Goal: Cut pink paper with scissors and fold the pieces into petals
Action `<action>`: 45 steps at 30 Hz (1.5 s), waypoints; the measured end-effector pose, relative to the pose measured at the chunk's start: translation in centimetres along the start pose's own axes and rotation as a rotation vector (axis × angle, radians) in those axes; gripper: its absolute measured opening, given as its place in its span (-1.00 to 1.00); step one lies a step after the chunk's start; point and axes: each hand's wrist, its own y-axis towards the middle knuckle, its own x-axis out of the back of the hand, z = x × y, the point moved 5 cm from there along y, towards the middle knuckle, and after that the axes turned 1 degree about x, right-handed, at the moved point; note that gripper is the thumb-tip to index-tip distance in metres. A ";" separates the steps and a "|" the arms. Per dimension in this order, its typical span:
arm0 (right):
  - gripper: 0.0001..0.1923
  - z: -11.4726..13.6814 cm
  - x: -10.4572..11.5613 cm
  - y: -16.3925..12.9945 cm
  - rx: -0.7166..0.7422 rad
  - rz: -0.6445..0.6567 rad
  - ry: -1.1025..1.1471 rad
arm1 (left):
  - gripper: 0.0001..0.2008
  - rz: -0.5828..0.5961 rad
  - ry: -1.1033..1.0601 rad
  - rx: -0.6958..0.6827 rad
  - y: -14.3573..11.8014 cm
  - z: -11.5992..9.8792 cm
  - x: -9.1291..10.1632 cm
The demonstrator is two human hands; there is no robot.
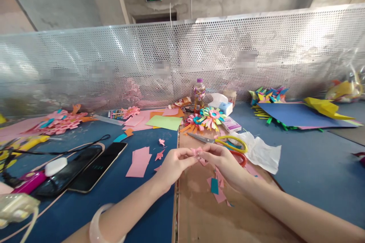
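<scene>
Blue counter (313, 159) w/ perforated metal screen (182, 57) at 12 o'clock, concrete walls behind. Bottle (199, 95) holds sthg colourful. Both hands, left (173, 163) & right (221, 159), pinch a pink paper piece (197, 152).

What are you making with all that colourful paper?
A person's left hand and right hand pinch a small folded piece of pink paper between the fingertips, above a brown cardboard sheet. Yellow-handled scissors lie just behind the hands, beside a crumpled white tissue. A multicoloured paper flower sits further back. Flat pink paper strips lie on the blue table, near two black phones.
</scene>
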 end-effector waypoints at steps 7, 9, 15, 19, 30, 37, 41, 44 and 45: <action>-0.75 0.7 0.3 -0.4 0.033 0.006 -0.091 | -0.79 0.030 0.011 0.031 0.0 0.3 -0.4; -0.76 0.7 0.2 -0.3 0.031 0.033 -0.124 | -0.78 0.030 0.022 0.027 0.1 0.5 -0.3; -0.79 1.3 0.2 -0.2 0.111 0.026 -0.275 | -0.79 0.001 0.046 0.022 0.5 1.0 0.2; -0.80 1.3 0.1 -0.2 0.174 0.034 -0.342 | -0.80 0.015 0.055 0.010 0.4 0.8 0.1; -0.81 1.8 0.4 0.0 0.256 0.007 -0.452 | -0.71 -0.023 0.099 0.048 0.3 0.8 0.3; -0.86 2.6 -0.1 -0.5 0.470 -0.020 -0.655 | -0.74 -0.003 0.017 0.057 0.3 1.0 0.1; -0.87 2.4 -0.3 -0.6 0.584 -0.083 -0.764 | -0.72 -0.006 0.012 0.058 0.3 0.9 0.0; -0.87 2.1 -0.5 -1.0 0.697 -0.177 -0.882 | -0.72 -0.005 -0.036 0.095 0.3 1.1 0.0; -0.86 2.0 -0.6 -1.1 0.723 -0.206 -0.920 | -0.71 -0.010 -0.056 0.103 0.2 1.1 0.0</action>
